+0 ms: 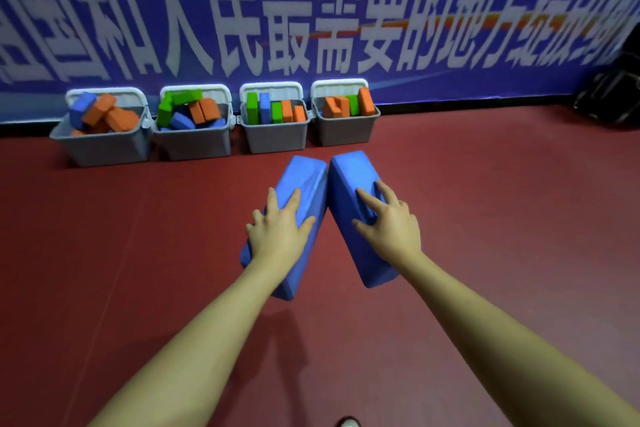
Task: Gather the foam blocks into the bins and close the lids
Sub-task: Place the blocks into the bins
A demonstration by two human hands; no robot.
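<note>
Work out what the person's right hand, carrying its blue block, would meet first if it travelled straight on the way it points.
Probably the rightmost bin by the banner. The right hand points up and slightly left, though depth is uncertain; only red floor lies between.

Red floor, blue banner with white characters, black bag

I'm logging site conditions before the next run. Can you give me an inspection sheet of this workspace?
Surface: red floor, bare where visible.
Job's things: four grey bins along the wall, lids open, holding blue, orange and green foam blocks; two blue blocks carried.
Clutter: dark bags at far right.
Hands: left hand grips one blue block, right hand the other.
Cables: nothing seen.
Surroundings: blue banner with white lettering; shoe tip at bottom edge.
</note>
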